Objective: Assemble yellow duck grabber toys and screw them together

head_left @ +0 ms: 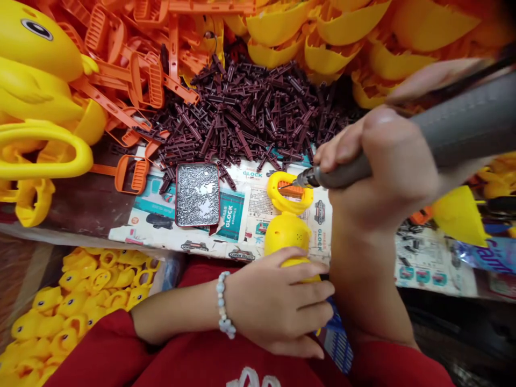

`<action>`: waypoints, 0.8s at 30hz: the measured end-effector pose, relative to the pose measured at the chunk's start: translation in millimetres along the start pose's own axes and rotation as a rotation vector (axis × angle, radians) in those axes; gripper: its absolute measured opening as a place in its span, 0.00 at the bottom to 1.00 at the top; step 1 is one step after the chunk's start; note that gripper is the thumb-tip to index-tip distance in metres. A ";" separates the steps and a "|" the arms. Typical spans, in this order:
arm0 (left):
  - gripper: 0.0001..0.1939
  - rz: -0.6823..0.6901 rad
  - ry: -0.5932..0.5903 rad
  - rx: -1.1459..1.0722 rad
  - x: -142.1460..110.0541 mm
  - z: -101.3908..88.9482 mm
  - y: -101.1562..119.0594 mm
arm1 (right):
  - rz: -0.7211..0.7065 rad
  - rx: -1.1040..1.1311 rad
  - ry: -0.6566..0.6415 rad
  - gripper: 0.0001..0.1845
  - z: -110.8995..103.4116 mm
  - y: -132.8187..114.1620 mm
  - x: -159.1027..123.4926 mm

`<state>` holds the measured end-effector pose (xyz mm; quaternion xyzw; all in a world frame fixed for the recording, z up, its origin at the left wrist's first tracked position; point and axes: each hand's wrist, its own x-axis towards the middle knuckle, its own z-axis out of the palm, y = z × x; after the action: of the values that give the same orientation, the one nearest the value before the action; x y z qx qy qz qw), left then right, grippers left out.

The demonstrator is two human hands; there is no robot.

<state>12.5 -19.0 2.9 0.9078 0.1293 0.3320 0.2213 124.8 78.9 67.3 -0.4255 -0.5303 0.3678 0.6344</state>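
My right hand [387,156] is wrapped round a dark grey power screwdriver [455,126], which slants in from the upper right. Its thin bit reaches over the ring-shaped handle of a yellow plastic duck toy [287,232]. Inside that ring an orange piece [291,188] shows. My left hand [278,303], with a beaded bracelet at the wrist, lies over the lower part of the toy, fingers curved across it and holding it against the cardboard. Whether the bit touches a screw is too small to tell. Left of the toy sits a shallow tray [178,196] full of small silver screws.
Dark maroon plastic parts [258,107] are heaped behind the tray. Orange handled parts [149,80] pile up at the back left, near large yellow duck pieces [36,91]. Yellow shells [278,27] are stacked at the back right. A bin of yellow ducks [80,295] stands lower left.
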 end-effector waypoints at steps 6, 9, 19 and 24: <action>0.19 -0.012 0.004 -0.058 2.0 18.2 -2.7 | -0.110 -0.028 0.041 0.08 22.5 19.3 -7.0; 0.16 -0.014 0.023 -0.078 3.6 20.4 -3.9 | -0.116 0.012 0.030 0.09 21.5 24.4 -5.7; 0.12 0.023 0.025 -0.104 4.0 19.2 -7.0 | -0.114 0.000 0.001 0.10 16.4 40.4 0.2; 0.09 0.012 0.084 -0.153 0.2 10.2 -5.9 | -0.209 -0.064 0.180 0.15 18.6 46.1 -16.7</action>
<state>18.9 -17.0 -6.8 0.8743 0.1073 0.3799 0.2825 103.0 83.3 19.9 -0.4192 -0.5241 0.2430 0.7004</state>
